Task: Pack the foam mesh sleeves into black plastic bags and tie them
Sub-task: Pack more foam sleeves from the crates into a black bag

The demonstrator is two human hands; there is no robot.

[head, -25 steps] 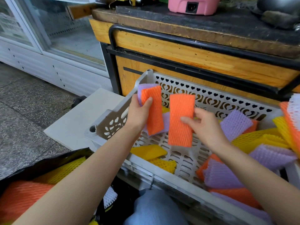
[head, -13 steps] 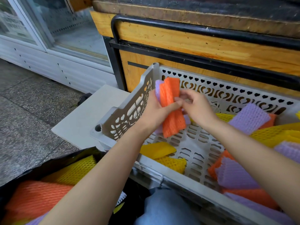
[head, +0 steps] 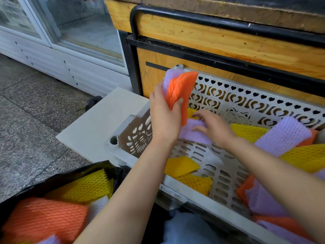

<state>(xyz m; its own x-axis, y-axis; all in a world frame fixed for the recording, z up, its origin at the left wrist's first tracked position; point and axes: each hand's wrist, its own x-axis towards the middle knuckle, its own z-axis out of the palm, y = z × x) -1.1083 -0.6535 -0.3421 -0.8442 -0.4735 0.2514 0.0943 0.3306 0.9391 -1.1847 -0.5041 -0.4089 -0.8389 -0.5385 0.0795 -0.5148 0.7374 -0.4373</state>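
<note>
head view: the left hand (head: 163,118) is raised over the left end of a pale perforated crate (head: 219,175), fingers and thumb curled round a small bunch of foam mesh sleeves (head: 179,90), orange in front and purple behind, held roughly upright. the right hand (head: 214,127) is lower, inside the crate, its fingers straight and spread, the tips resting on a purple sleeve (head: 193,133) that lies flat just below the held bunch (no pinch shows). more loose sleeves lie in the crate: yellow ones (head: 182,166) near the front wall, and a mixed heap of purple, yellow and orange (head: 284,136) toward the right. at the bottom left a black plastic bag (head: 52,180) stands open with orange (head: 44,221) and yellow (head: 88,187) sleeves already in it, somewhat blurred. the crate sits against a wooden counter (head: 211,43) with black metal rails, and its left end is just beside a white board (head: 98,124) on the stone floor (head: 26,120).
</note>
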